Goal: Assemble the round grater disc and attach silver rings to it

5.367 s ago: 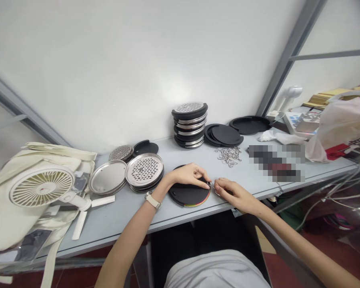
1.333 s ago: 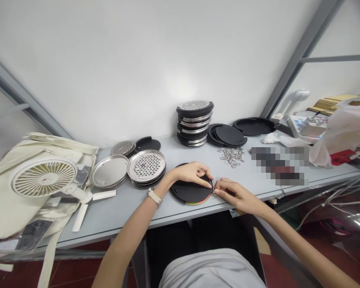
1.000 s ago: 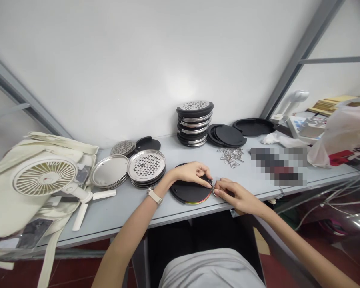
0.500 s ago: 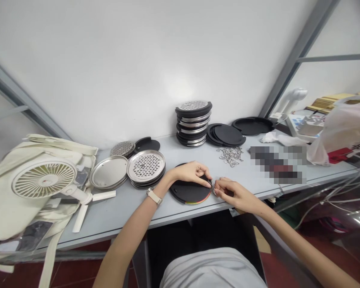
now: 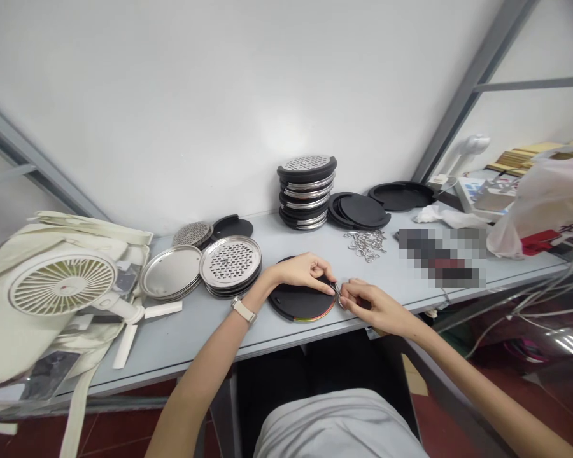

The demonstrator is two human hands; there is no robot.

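Note:
A black round disc [image 5: 296,304] with a shiny, coloured reflecting rim along its near right edge lies flat near the front of the table. My left hand [image 5: 308,272] arches over it, thumb and fingers closed at its right edge. My right hand [image 5: 375,306] is closed beside that edge, its fingertips pinching a small shiny metal clip [image 5: 339,294]. The clip touches or nearly touches the disc's edge; the exact contact is hidden by my fingers. Behind the hands lies a loose pile of similar small metal clips [image 5: 367,244].
A tall stack of black and silver round graters [image 5: 306,191] stands by the wall, with black lids [image 5: 363,211] beside it. To the left are perforated grater plates [image 5: 230,262], plain metal discs [image 5: 170,272] and a white fan [image 5: 67,283]. A plastic bag [image 5: 544,197] sits at right.
Both hands keep nearly the same pose at the disc's right edge, with the clip still between my fingertips. The view has shifted slightly.

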